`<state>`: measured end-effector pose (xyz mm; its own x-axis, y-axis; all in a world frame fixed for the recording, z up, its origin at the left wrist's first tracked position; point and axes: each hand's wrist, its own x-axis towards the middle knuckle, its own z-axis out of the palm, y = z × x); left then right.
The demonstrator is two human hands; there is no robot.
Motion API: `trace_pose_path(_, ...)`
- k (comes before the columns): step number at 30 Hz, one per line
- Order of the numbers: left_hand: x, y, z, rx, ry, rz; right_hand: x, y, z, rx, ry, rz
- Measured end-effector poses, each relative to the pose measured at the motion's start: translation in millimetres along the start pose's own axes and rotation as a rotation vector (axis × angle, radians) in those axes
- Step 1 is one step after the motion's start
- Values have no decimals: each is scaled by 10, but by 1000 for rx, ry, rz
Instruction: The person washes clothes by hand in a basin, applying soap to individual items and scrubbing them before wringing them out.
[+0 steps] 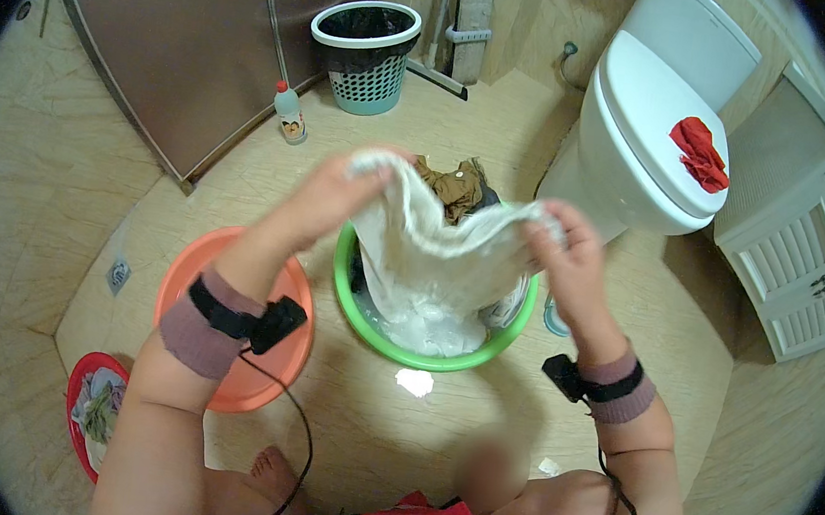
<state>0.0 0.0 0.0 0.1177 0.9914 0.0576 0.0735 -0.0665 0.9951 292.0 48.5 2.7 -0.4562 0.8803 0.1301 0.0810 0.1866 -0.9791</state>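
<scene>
A wet white garment is stretched between my two hands, its lower part hanging into a green basin. My left hand grips its upper left edge, fingers closed round the cloth. At the upper right edge, my right hand pinches the fabric. The garment's top edge sags between the hands. White suds or wet cloth show in the basin below it, with darker clothes partly hidden at the left side. Just beyond the basin lies a brown garment, partly covered by the raised cloth.
An orange basin stands under my left forearm. A red basin of clothes is at lower left. Farther off are a bottle, a lined bin, a floor squeegee, and a toilet with a red cloth on its lid.
</scene>
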Motion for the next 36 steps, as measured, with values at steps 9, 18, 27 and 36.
trace_pose_path(9,-367,-1626,784,1112,-603,-320,-338,1619,492,-923,-653,-206)
trace_pose_path(18,-193,-1839,892,1074,-670,-460,-221,1940,649,-1100,-875,69)
trace_pose_path(27,-103,-1975,948,1246,-859,-538,-157,1973,701,-1310,-1148,54)
trace_pose_path(36,-56,-2167,738,789,-645,-343,-169,2214,333,-645,-550,-299)
